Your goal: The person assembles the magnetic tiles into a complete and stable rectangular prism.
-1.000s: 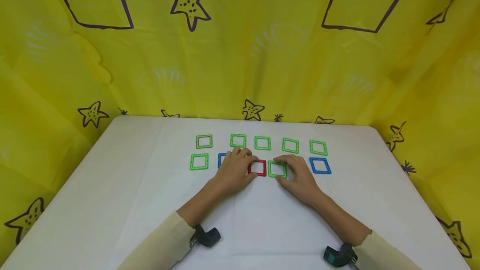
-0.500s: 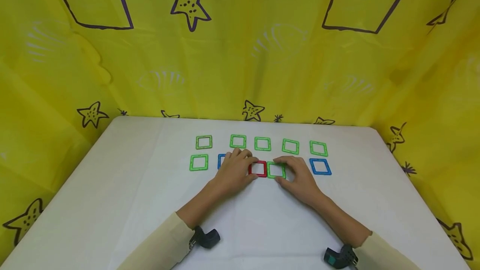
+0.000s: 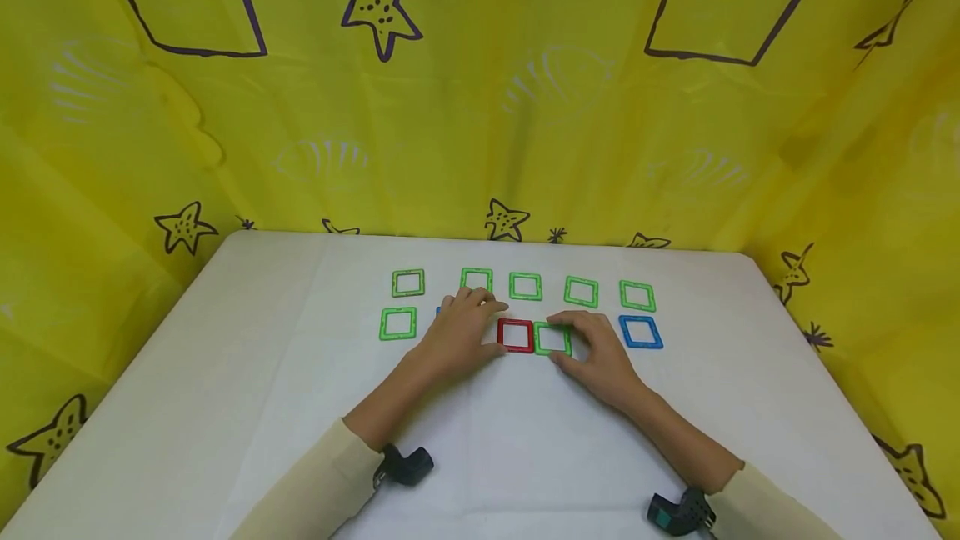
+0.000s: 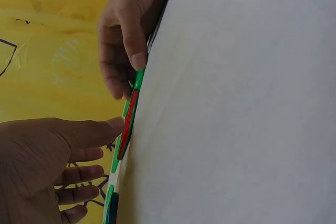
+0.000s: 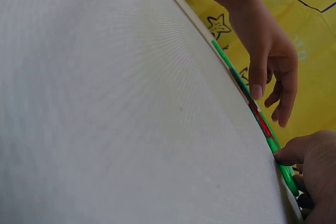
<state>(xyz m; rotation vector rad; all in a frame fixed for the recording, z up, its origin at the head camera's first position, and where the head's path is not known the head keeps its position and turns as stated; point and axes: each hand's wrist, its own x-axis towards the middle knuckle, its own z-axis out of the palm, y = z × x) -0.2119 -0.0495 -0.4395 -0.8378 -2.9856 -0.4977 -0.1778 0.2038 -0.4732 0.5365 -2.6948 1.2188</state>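
A red square magnetic tile [image 3: 517, 349] lies flat on the table, edge to edge with a green square magnetic tile [image 3: 537, 338] on its right. My right hand [image 3: 600, 354] grips that green tile by its far and near edges, between thumb and fingers. My left hand [image 3: 455, 336] hovers just left of the red tile, its thumb and fingers spread apart and holding nothing. In the left wrist view the left thumb is close to the red tile [image 4: 127, 129]. Beneath the left hand a blue square tile [image 3: 438, 312] is mostly hidden.
Behind the hands runs a row of several green square tiles [image 3: 525, 298]. A green tile [image 3: 398, 337] lies to the left and a blue tile [image 3: 641, 345] to the right. The white table [image 3: 225, 373] meets a yellow patterned curtain [image 3: 450, 123].
The green tile in my right hand has moved left until it meets the red tile. My left hand has let go of the red tile and drawn back to the left.
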